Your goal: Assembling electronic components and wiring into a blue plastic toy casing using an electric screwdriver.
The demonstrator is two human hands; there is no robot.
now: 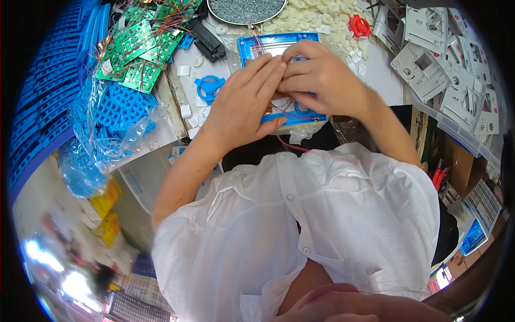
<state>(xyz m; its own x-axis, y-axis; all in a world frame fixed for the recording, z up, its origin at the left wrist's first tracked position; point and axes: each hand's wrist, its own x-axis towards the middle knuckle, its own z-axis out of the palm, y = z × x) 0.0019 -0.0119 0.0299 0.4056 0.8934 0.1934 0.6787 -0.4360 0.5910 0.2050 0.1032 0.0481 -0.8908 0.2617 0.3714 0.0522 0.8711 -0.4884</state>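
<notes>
A blue plastic housing (296,119) with thin wires running in and out of it lies at the table's near edge, partly covered by both hands. Across its left side rests my left hand (244,99), fingers stretched out and thumb apart. My right hand (327,78) is over its right side, with fingers curled and tips pressed together against my left fingertips. Whatever those right fingers hold is hidden. Just left of my left hand lies a blue ring with spokes (209,88).
Green circuit boards (140,43) and a bag of blue parts (120,107) are at left, near a black plastic piece (208,44). Behind the housing are a dish of screws (247,11), cream discs (306,19) and a red ring (359,26). White panels (421,70) fill a bin at right.
</notes>
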